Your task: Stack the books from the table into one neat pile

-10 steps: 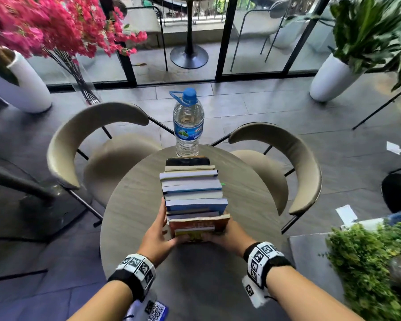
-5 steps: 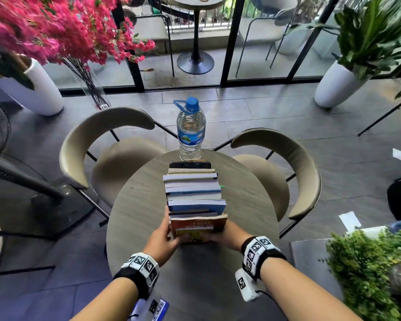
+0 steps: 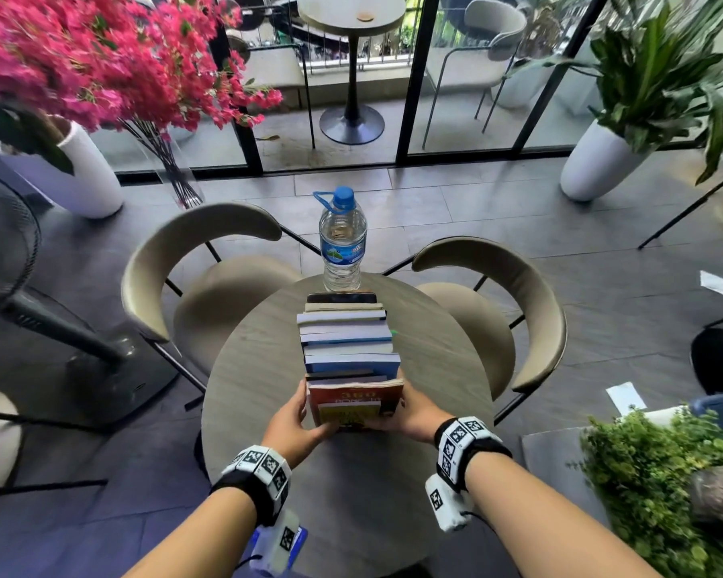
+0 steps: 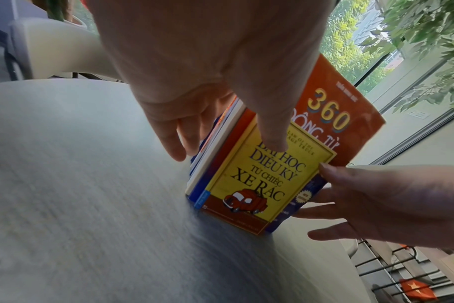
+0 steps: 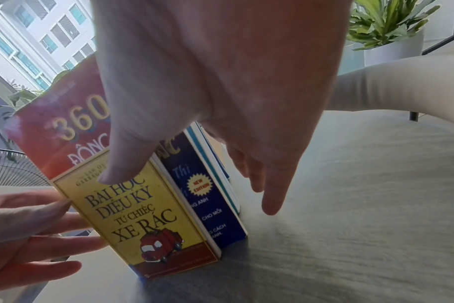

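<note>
Several books (image 3: 347, 340) stand upright in a tight row on the round grey table (image 3: 264, 369), running away from me. A small yellow book (image 3: 349, 415) fronts the row, with a taller orange book (image 3: 355, 394) behind it. My left hand (image 3: 297, 423) lies against the row's left side, its straight fingers (image 4: 169, 139) pointing down and its thumb on the yellow cover (image 4: 267, 180). My right hand (image 3: 414, 415) mirrors it on the right side, its fingers (image 5: 270, 196) beside a blue book (image 5: 210, 205) and its thumb on the yellow cover (image 5: 143, 221).
A water bottle (image 3: 342, 244) with a blue cap stands at the table's far edge, just behind a dark flat object (image 3: 343, 297) that ends the row. Two beige chairs (image 3: 193, 252) (image 3: 518, 294) flank the far side. A green plant (image 3: 664, 486) is at my right.
Both hands stay against the near end of the row and the books have not shifted on the table. Only the head view has tilted up and back.
</note>
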`<act>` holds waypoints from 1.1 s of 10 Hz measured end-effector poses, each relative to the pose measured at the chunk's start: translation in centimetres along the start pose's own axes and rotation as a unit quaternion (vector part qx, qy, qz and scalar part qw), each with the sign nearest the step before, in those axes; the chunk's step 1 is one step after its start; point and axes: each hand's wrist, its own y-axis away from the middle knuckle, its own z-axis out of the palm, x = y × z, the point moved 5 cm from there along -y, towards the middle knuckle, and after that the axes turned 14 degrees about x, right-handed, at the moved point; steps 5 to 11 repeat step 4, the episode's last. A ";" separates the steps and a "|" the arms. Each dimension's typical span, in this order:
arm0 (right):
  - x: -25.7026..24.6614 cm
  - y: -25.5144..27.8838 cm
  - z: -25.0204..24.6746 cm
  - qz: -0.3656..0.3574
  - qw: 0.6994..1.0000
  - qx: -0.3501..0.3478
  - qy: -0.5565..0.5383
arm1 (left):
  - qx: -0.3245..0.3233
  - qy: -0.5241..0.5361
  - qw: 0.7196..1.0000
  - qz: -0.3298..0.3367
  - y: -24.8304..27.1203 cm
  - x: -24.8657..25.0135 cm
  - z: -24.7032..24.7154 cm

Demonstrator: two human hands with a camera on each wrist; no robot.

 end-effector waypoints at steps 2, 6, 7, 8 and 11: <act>1.2 1.5 -0.1 0.054 0.998 0.003 0.019 | 0.019 -0.037 0.999 -0.027 0.4 -1.6 0.0; 1.2 3.4 -1.9 0.076 0.994 0.009 0.077 | 0.064 -0.032 0.992 -0.102 0.7 -2.7 0.0; 1.2 3.4 -1.9 0.076 0.994 0.009 0.077 | 0.064 -0.032 0.992 -0.102 0.7 -2.7 0.0; 1.2 3.4 -1.9 0.076 0.994 0.009 0.077 | 0.064 -0.032 0.992 -0.102 0.7 -2.7 0.0; 1.2 3.4 -1.9 0.076 0.994 0.009 0.077 | 0.064 -0.032 0.992 -0.102 0.7 -2.7 0.0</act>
